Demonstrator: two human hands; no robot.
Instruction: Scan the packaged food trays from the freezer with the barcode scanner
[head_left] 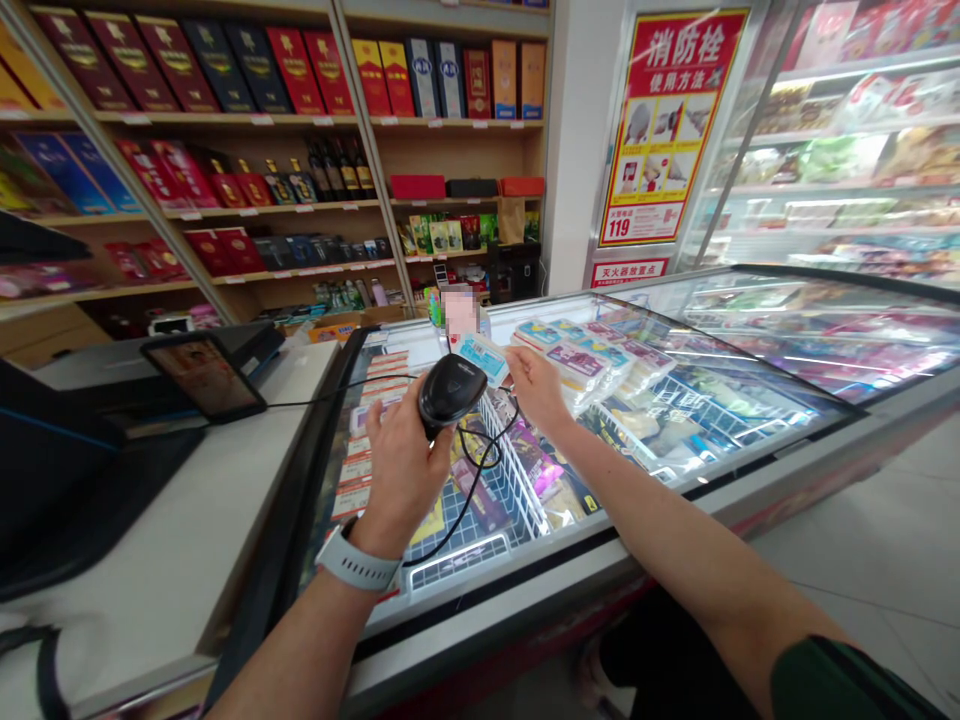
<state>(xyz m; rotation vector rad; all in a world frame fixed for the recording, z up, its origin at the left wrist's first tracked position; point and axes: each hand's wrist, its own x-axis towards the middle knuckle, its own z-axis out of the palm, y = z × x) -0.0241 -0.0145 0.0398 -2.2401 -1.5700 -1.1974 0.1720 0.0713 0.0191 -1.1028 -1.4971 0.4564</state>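
Observation:
My left hand (409, 455), with a pale watch on the wrist, is wrapped round a black barcode scanner (451, 388). Its head points away from me, and a black cable (474, 490) loops down over the freezer glass. In front of the scanner, my right hand (536, 385) grips a small flat blue-and-white packet (484, 357) by its right end. The packet's label side is turned towards me. Just beyond and right of that hand, clear-wrapped packs (585, 365) with blue and purple labels lie on the glass.
A glass-topped chest freezer (480, 590) spans the middle, with wire baskets of frozen goods beneath. Left of it is a white counter (172, 540) bearing a propped phone (202, 375) and dark equipment. Shelves of boxes and bottles (337, 170) stand behind; a lit display fridge (832, 170) is at right.

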